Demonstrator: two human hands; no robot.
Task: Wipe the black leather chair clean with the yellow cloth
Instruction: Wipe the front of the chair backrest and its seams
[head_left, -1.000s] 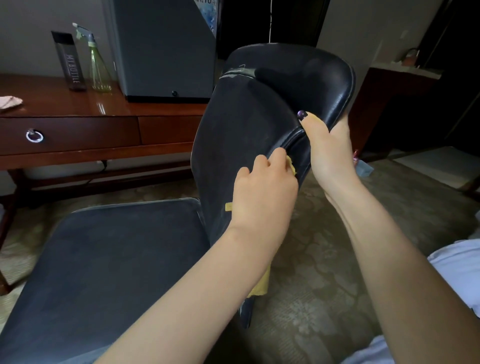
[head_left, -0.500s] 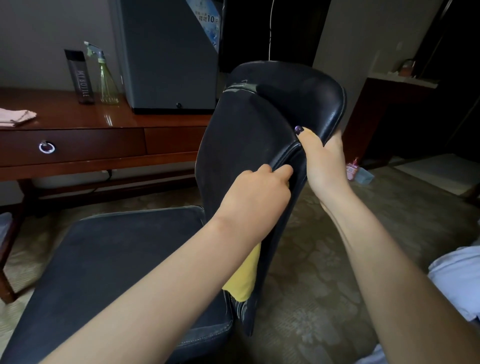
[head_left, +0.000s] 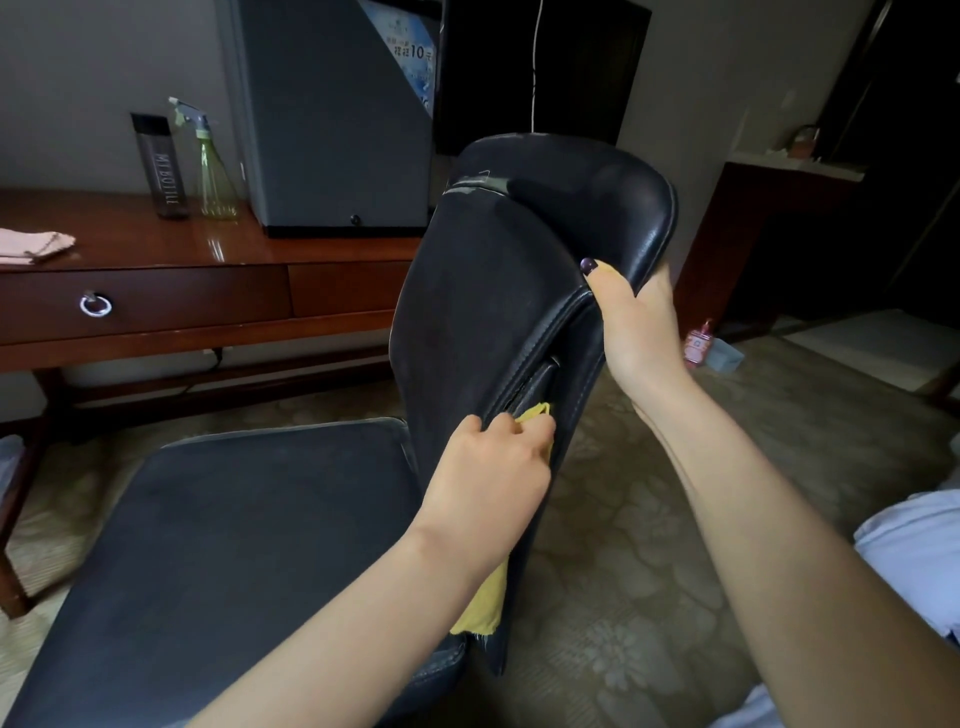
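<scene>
Across the middle of my view, the black leather chair (head_left: 249, 545) is standing on patterned carpet (head_left: 639, 597). Its seat is reaching toward the lower left and its backrest is rising near upright, side edge toward me. Behind it I am seeing a wooden desk (head_left: 156, 254) running along the wall, carrying a spray bottle (head_left: 215, 176). The right hand (head_left: 631, 332) is gripping the backrest's upper edge, thumb in front, fingers curled behind. The left hand (head_left: 491, 483) is pressing the yellow cloth (head_left: 485, 608) against the side seam, fingers curled round it.
</scene>
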